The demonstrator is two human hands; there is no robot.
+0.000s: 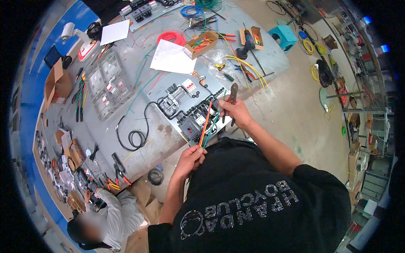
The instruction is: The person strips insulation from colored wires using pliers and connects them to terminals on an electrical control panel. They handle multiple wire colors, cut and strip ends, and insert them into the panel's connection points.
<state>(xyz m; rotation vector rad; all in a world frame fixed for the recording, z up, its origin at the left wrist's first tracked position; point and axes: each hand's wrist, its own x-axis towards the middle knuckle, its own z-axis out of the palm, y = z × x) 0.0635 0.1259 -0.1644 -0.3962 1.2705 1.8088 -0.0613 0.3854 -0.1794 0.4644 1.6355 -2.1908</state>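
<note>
My left hand (191, 160) is closed around the lower ends of a few thin wires. One is an orange-and-yellow wire (205, 125), and beside it runs a green wire (208, 138). In my right hand (237, 113) a pair of dark pliers (233, 90) is gripped, jaws pointing up and away from me. The fingertips of that hand are also close to the upper part of the green wire; whether they pinch it I cannot tell. Beneath both hands lies a grey mounting panel (158, 86) with a black circuit breaker (190, 128), contactors and black cables.
Across the grey workbench (162, 145) lie a plastic meter box (105, 84), white paper (173, 57), a small carton of wires (201, 44), a red wire coil (171, 37) and a cordless drill (247, 44). A co-worker (114, 219) sits at lower left. A teal stool (284, 37) stands beyond.
</note>
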